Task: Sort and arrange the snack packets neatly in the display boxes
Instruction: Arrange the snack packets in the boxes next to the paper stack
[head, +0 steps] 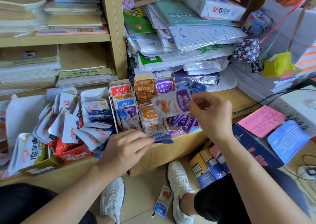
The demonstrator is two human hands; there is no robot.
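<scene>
My right hand (210,114) pinches a purple snack packet (172,104) and holds it in the air above the display boxes. My left hand (126,148) pinches a blue packet (160,137) at the front edge of the shelf. Three narrow cardboard display boxes stand side by side: the left box (112,94) holds mixed red, orange, blue and purple packets, the middle box (142,76) holds orange packets (150,116), and the right one holds purple packets (184,123). More blue packets (196,88) lie behind my right hand.
White and blue packets (95,119) spill over open boxes at the left. One blue packet (163,201) lies on the floor between my shoes. Stacked paper and plastic bags (179,52) fill the shelves behind. A dark blue carton (253,148) with pink and blue papers stands at the right.
</scene>
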